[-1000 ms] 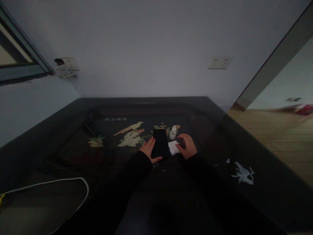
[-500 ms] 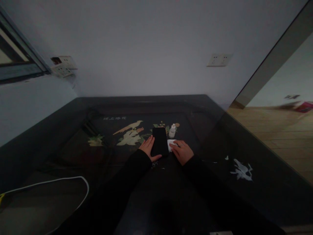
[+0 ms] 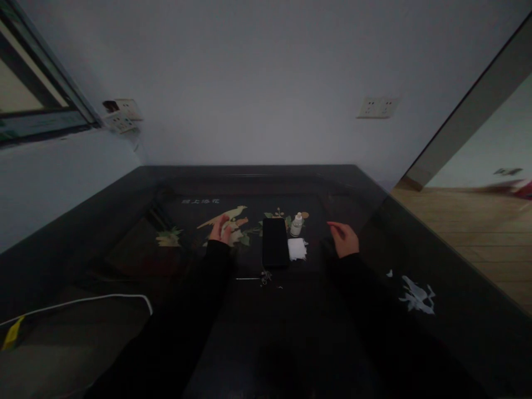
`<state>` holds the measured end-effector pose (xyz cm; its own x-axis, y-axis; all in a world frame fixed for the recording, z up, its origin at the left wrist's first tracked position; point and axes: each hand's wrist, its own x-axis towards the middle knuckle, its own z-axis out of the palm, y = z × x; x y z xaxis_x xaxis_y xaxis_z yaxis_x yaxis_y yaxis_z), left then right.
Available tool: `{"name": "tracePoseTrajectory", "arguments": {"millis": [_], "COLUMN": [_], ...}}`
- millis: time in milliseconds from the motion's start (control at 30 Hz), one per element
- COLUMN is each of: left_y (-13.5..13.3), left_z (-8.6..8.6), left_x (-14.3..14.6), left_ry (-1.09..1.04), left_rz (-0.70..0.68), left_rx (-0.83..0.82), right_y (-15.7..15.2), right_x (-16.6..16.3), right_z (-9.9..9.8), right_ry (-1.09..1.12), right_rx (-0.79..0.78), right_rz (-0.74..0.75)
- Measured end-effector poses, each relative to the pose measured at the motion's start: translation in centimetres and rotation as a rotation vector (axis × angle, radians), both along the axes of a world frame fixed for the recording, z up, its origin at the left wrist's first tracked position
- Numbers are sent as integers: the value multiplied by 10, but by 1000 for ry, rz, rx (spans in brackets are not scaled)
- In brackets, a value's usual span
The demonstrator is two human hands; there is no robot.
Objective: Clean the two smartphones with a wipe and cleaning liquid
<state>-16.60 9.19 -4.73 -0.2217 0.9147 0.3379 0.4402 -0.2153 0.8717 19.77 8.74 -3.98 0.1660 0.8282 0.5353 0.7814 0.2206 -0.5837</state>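
Note:
A black smartphone (image 3: 275, 243) lies on the dark table, its long side pointing away from me. Against its right edge rests a white cotton pad (image 3: 297, 249) with a frayed border, and just behind that stands a small white dropper bottle (image 3: 296, 225). My left hand (image 3: 220, 229) is raised to the left of the phone, fingers apart and holding nothing. On the right, my right hand (image 3: 344, 239) hovers clear of the pad and bottle, its fingers stretched out with nothing visible in them. Below the phone lies a thin metal pin with small tangled bits (image 3: 265, 277).
The glossy dark tabletop (image 3: 291, 327) carries a printed bird-and-flower pattern. Torn white scraps (image 3: 418, 296) lie at the right. A white cable (image 3: 95, 299) with a yellow tag (image 3: 13, 332) runs at the left. Wall sockets (image 3: 377, 108) are behind the table.
My left hand has left the phone and moved left. My right hand has let go of the cotton pad and moved right. The pad stays beside the phone.

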Motion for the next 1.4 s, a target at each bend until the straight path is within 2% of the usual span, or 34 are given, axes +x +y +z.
{"name": "tracePoseTrajectory", "arguments": {"millis": [100,167,400,567,667,733,867,1000,1167,1400], "left_y": [9,11,9,8,9,9,7,4,6,7], "left_z": [-2,-5,-9,-7,-6,-5,-2,1,-1,-4], "left_x": [-23,-26,-4,-4,-5,-4,-1,-1,-3,-4], "left_ry": [-190,-269,-233,-234,-235,-236,-236,-226,-220,-193], "left_rz": [58,56,-28,-18,-34,-35,-30,-53,-70,-90], "left_rx": [-7,2,59,46,23,11,-8,-29,-51,-69], "right_y": [10,10,0,-5,-21,-43,-99,-128,-134,-143], "right_x": [20,22,6,0,-14,-33,-92,-131,-119,-98], "right_z": [-8,-12,-11,-3,4,9,15,12,5,5], "right_ry": [53,66,44,-4,-38,-81,-371,-584,-643,-667], "right_rx": [5,7,40,87,135,161,167,-60,-232,-335], "right_rz": [-67,-54,46,102,159,271,857,1031,1057,806]}}
